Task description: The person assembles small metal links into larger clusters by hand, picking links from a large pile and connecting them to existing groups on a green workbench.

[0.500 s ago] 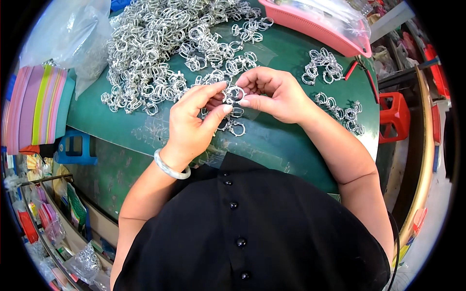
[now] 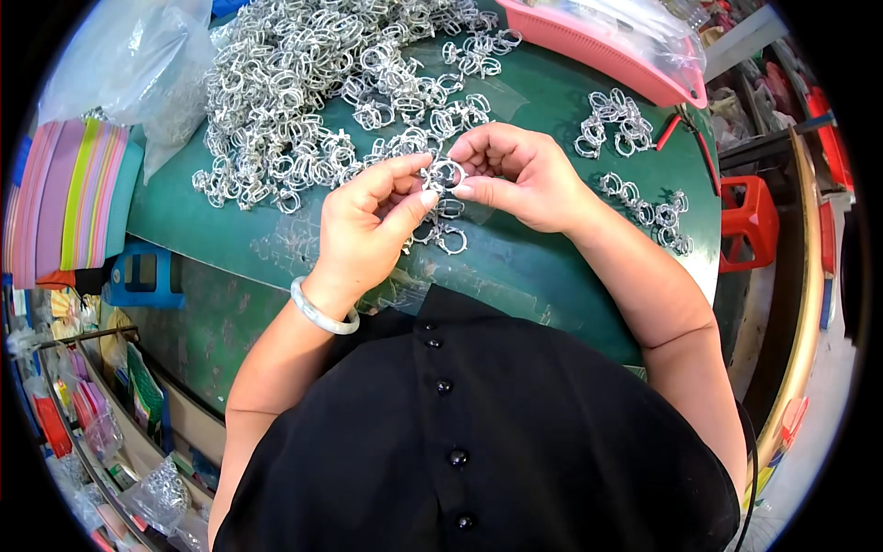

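Note:
Between my two hands, over the table, is a silvery metal ring point(image 2: 445, 163). My left hand point(image 2: 361, 223), with a pale bangle point(image 2: 322, 311) at its wrist, pinches the ring's left side between thumb and fingers. On the other side, the thumb and curled fingers of my right hand point(image 2: 526, 182) close on its right edge. A few similar rings point(image 2: 452, 241) lie just below my fingertips. Beyond my hands spreads a big heap of silvery rings point(image 2: 285, 87). Fine details of the held ring are too small to make out.
Two small ring clusters point(image 2: 614, 121) point(image 2: 648, 212) lie at the right, beside a red-handled hand tool point(image 2: 670, 134). A pink basket point(image 2: 598, 57) holds plastic bags at the back. The green table point(image 2: 524, 267) has a red stool point(image 2: 747, 221) to its right and a blue stool point(image 2: 145, 276) to its left.
Both hands keep nearly the same pose around the ring, with only slight finger movement. The whole view has shifted a little.

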`<state>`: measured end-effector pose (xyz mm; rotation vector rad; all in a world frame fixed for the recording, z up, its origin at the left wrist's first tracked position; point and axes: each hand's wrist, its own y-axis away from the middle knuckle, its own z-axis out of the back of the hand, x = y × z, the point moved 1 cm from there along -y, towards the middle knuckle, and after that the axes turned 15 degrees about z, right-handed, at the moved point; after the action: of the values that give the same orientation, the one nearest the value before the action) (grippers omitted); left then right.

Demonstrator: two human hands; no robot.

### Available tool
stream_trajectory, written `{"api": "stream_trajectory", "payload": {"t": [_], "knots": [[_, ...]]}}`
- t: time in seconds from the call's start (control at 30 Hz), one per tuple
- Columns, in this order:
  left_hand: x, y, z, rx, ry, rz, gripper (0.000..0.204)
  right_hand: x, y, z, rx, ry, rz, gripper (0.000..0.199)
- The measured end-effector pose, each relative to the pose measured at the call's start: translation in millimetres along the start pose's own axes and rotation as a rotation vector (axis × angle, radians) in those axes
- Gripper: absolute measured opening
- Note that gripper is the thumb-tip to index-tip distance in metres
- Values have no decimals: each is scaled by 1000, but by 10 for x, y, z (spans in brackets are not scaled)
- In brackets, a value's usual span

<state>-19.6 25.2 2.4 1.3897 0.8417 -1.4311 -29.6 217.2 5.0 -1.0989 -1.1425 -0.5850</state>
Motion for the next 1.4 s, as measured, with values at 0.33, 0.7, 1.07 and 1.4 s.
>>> {"api": "stream_trajectory", "payload": {"t": [0.33,0.7,1.07,1.4], "knots": [[-25,-9,-25,111,360,92,35,-50,2,44,99,71,190,21],[-5,-5,-49,49,288,-24,42,-27,-2,-14,7,-92,184,40],[10,-9,-40,58,264,-46,43,-46,2,-35,20,-24,247,40],[-42,-55,161,200,926,259,25,2,-13,20,407,602,141,19]]}}
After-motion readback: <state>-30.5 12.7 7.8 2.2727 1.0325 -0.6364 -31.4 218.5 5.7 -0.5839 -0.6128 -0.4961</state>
